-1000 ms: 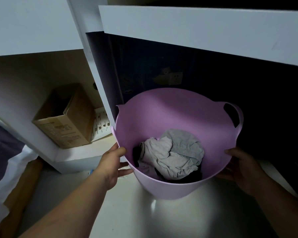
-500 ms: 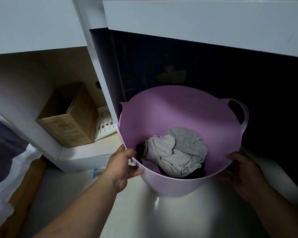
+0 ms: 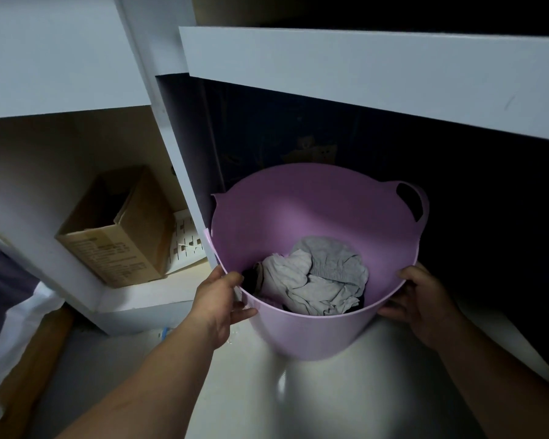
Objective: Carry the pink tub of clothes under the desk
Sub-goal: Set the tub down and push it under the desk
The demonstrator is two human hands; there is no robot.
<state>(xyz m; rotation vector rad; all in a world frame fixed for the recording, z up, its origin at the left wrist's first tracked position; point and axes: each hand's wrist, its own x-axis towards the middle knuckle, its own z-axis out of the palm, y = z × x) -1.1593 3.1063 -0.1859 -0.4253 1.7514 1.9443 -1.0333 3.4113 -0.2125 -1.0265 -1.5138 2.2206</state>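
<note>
Since the earlier frames the pink tub (image 3: 314,331) has edged further toward the dark opening beneath the white desk (image 3: 362,71), and both hands have slid along with it, keeping their hold on its near rim.

At centre frame the tub sits at the mouth of that opening, its far wall already in the shadow under the desk front, its base over the pale glossy floor (image 3: 203,391); whether the base touches the floor cannot be told. Its left side is just beside the white upright panel (image 3: 184,185) that divides the desk space from the shelf at left. A loop handle (image 3: 420,202) stands up at the tub's upper right rim. Inside, crumpled grey clothes (image 3: 320,277) lie on top of something dark at the bottom.

The left hand (image 3: 217,296) grasps the rim at the tub's lower left, thumb over the edge and fingers curled against the outer wall. The right hand (image 3: 425,299) grasps the rim at lower right the same way.

At centre left, an open cardboard box (image 3: 118,236) stands on the low shelf, with a white slotted object (image 3: 186,242) just beside it, between the box and the panel.
</note>
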